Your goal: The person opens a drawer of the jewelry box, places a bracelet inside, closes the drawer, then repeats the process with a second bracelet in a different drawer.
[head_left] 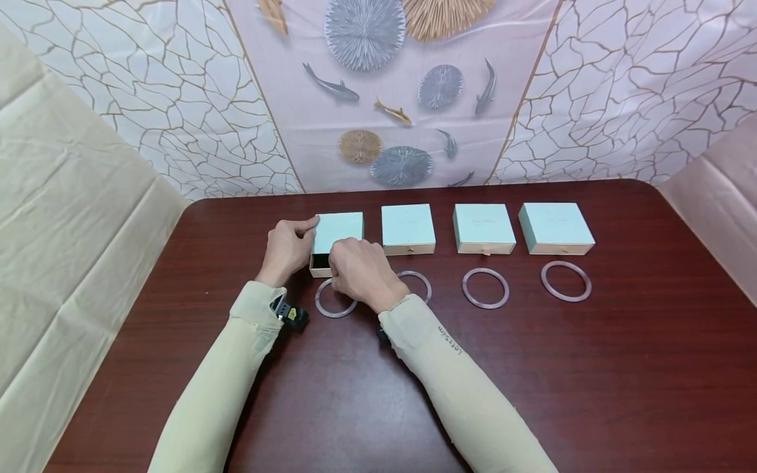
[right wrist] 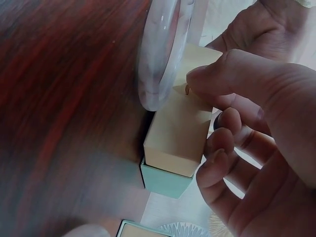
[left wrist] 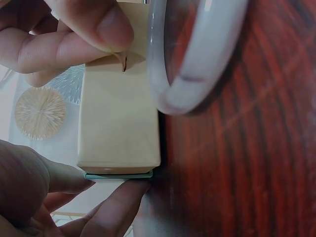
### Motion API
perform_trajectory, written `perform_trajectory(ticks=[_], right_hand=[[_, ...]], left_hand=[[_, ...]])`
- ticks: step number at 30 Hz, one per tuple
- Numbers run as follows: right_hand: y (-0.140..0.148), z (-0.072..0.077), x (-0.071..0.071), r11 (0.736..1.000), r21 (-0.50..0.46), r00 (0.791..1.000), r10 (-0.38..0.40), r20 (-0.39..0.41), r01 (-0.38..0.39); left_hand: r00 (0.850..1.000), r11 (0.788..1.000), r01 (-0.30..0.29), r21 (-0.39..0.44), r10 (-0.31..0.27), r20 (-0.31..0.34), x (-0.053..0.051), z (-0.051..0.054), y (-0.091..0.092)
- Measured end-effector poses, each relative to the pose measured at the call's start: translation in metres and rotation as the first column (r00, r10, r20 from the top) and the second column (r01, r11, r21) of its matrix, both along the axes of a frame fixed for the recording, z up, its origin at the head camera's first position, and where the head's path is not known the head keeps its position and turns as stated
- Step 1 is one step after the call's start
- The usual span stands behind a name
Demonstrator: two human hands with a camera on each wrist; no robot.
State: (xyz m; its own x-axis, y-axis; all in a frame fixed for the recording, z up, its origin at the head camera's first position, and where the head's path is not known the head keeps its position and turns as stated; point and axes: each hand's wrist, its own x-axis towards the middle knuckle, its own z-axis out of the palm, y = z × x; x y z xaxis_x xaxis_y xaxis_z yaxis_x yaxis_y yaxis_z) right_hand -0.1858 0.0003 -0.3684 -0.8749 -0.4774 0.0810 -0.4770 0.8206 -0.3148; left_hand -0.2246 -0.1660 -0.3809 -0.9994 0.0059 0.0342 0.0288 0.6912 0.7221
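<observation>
At centre left, the left hand [head_left: 288, 251] grips the left side of the first box [head_left: 338, 230], fingers and thumb against its mint cover. The box's drawer [left wrist: 118, 118] stands partly out toward the lower part of the frame, a dark strip of its inside showing. Just right of that, the right hand [head_left: 362, 270] pinches the small tab [left wrist: 123, 61] between thumb and finger, a narrow grip.

To do this well, I would keep the cover braced and draw the tab straight and slowly, level with the table [head_left: 591, 368]; a slanted tug could jam the drawer or strain the thin tab. The first ring [head_left: 335, 315] lies just below the drawer, so too long a pull could shove it.

Counting left to right: four boxes across the middle, the first partly out, then the second [head_left: 408, 225], third [head_left: 483, 222] and fourth [head_left: 557, 223] closed. Below them are four rings: the first, the second [head_left: 427, 282] partly behind the right hand, the third [head_left: 485, 305] and the fourth [head_left: 570, 299].
</observation>
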Motion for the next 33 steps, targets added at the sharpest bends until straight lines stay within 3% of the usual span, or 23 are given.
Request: perform_trajectory(ticks=[33], right_hand=[[0.0005,0.0017,0.0011,1.0,0.005,1.0,0.019,0.003,-0.019]], left_hand=[[1.0,1.0,-0.015,0.01,0.015,0.009,0.0001,-0.0002,0.0014]])
